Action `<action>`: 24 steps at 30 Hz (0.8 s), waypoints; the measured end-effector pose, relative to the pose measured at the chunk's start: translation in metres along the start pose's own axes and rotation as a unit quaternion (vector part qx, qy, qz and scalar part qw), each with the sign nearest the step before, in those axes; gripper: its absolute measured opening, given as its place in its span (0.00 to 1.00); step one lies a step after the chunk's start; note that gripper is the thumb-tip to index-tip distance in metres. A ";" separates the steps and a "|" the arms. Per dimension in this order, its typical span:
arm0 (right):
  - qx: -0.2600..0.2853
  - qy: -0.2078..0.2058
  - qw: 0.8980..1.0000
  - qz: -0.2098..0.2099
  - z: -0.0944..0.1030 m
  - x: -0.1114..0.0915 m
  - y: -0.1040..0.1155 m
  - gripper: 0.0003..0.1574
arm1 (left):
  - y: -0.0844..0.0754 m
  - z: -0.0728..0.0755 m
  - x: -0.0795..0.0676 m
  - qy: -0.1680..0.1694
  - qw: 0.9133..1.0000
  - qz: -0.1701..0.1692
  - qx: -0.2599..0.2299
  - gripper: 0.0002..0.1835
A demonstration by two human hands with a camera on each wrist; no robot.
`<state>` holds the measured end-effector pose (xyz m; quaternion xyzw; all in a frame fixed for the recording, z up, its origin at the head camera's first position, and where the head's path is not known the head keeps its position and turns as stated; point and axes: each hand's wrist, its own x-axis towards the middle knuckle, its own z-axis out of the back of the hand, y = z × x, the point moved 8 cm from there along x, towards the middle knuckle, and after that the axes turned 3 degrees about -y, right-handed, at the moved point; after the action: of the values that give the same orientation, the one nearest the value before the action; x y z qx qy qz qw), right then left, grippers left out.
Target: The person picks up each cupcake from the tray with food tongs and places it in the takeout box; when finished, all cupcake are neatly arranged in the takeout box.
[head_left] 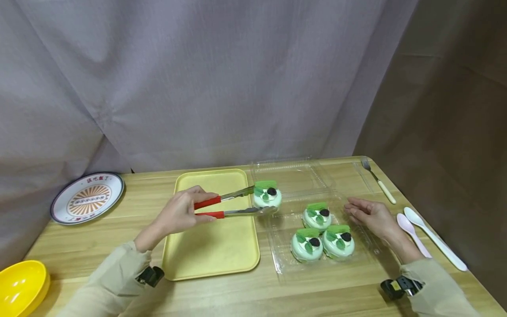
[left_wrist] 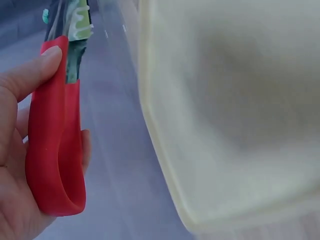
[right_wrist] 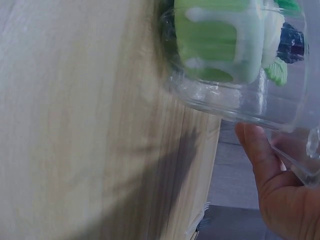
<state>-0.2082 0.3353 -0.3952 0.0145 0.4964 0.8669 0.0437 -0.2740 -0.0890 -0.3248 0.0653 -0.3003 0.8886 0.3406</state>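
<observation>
My left hand (head_left: 182, 213) grips red-handled metal tongs (head_left: 214, 207); the red grips (left_wrist: 55, 135) fill the left wrist view. Between the tong tips is a small pale-green cake (head_left: 267, 198) with a dark berry, leaves and a green piece on top, by the tray's right edge. Three similar cakes (head_left: 306, 246) sit in the open clear plastic box (head_left: 279, 259). On the box's right side, my right hand (head_left: 374, 215) holds the rim between thumb and fingers. The right wrist view shows a cake (right_wrist: 220, 40) through the clear wall, with the thumb (right_wrist: 257, 145) against the plastic.
A yellow tray (head_left: 210, 255) lies left of the box, whose clear lid (head_left: 289, 176) is folded back. Further left are a patterned plate (head_left: 89, 198) and a yellow bowl (head_left: 23, 286). Along the right edge lie a fork (head_left: 378, 180), a pink spoon (head_left: 412, 233) and a white spoon (head_left: 435, 237).
</observation>
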 end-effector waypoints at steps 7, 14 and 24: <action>-0.002 0.004 1.000 -0.007 -0.001 -0.001 0.000 0.28 | -0.036 -0.019 0.008 0.022 1.000 -0.008 0.012 0.28; -0.001 0.004 1.000 -0.008 -0.001 0.000 0.000 0.28 | -0.047 -0.032 0.010 0.034 0.999 0.022 0.026 0.27; -0.002 0.006 1.000 -0.014 -0.001 -0.001 0.000 0.28 | -0.054 -0.040 0.011 0.041 0.997 0.027 0.067 0.28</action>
<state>-0.2069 0.3340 -0.3956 0.0025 0.4951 0.8672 0.0534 -0.2437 -0.0283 -0.3272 0.0431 -0.2275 0.9175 0.3233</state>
